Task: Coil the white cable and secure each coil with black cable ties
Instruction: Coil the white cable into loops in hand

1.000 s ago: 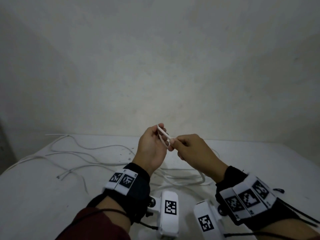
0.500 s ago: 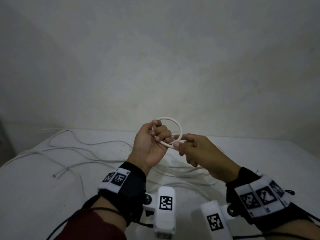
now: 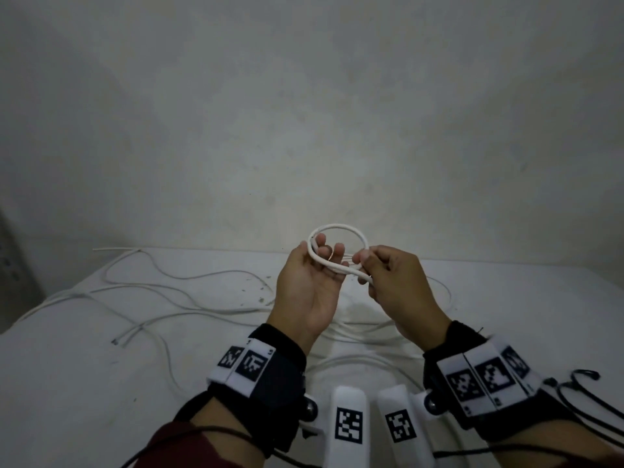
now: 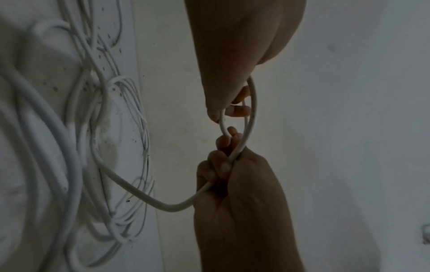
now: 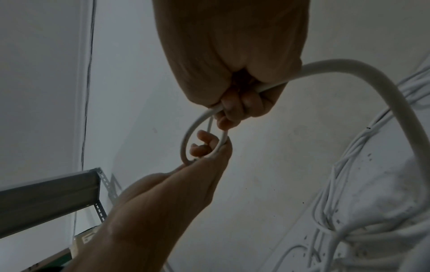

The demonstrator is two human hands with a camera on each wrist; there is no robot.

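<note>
Against a second ago, when we only pinched a short bent stretch of the white cable point(image 3: 338, 228), a round loop now stands open above our hands, grown wider over the last half second. We judge the first coil is formed but barely begun: most of the cable lies loose on the white surface point(image 3: 67, 366).

Our left hand point(image 3: 309, 285) holds the loop's left side with its fingers point(image 3: 320, 243) curled through it. Our right hand point(image 3: 396, 288) pinches the crossing where the loop closes, its fingers point(image 5: 232, 108) wrapped tight on the cable as it feeds in.

Counting: one loop in hand, possibly two turns, though we cannot tell for sure. On the surface lie several loose strands point(image 3: 175, 292), and the wrist views show one bundle of thinner white turns point(image 4: 130, 128); whether these are all one cable we cannot tell. Of black cable ties we make out one likely piece at the right edge point(image 3: 584, 374), none fastened yet.
</note>
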